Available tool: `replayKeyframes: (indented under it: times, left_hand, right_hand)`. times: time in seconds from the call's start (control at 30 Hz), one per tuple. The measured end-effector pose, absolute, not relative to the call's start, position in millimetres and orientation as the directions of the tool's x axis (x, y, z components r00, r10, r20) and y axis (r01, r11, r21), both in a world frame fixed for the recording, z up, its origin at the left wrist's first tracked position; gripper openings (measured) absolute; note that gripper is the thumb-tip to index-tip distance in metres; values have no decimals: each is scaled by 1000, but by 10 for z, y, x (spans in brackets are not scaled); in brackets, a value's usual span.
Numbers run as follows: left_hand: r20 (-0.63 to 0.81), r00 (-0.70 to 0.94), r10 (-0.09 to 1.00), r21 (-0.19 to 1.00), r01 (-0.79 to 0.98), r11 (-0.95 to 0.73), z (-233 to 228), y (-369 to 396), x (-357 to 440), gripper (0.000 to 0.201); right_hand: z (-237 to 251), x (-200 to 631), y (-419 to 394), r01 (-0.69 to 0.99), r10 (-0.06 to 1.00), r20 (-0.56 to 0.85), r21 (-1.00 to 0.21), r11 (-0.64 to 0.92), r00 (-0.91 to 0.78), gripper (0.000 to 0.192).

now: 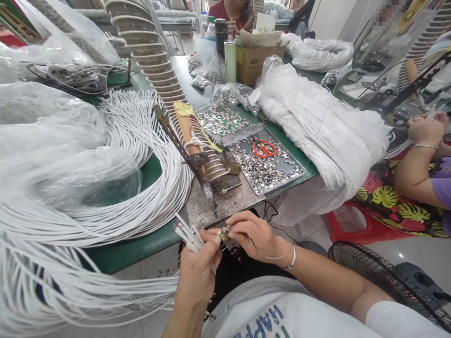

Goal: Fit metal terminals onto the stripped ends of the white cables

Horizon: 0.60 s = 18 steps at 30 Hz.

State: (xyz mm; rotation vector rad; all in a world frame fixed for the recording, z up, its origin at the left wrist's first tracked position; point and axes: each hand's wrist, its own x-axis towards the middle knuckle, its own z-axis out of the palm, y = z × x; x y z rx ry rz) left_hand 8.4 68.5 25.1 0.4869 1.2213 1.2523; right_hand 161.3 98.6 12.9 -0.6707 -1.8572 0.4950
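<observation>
My left hand (199, 265) is closed round several white cables (189, 237), whose stripped, coloured ends stick up above the fingers. At its thumb tip sits a small yellowish piece (222, 234), too small to name. My right hand (259, 237) is pinched beside it, with a thin pale strand at its fingertips that looks like a wire end. Both hands meet in front of the table edge, below a fixed soldering iron (186, 134) with a wooden handle, its dark tip pointing down. The cables run off left into a large white coil (158, 202).
A tray of small metal connectors (250, 176) holds red-handled snips (264, 148). Behind lie small green circuit boards (223, 119). A ribbed hose (144, 42) rises beside the iron. Bagged cables (310, 117) lie right; a fan (373, 277) and a co-worker's hands (428, 129) are nearby.
</observation>
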Motion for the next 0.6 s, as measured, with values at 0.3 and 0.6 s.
replayKeyframes:
  times: [0.3, 0.6]
  left_hand:
    - [-364, -170, 916, 862, -434, 262, 362, 817, 73, 26]
    - [-354, -245, 902, 868, -446, 220, 461, 936, 122, 21]
  right_hand:
    - [218, 1552, 987, 181, 691, 679, -668, 722, -247, 4]
    - [224, 1472, 1086, 217, 689, 702, -655, 724, -178, 3]
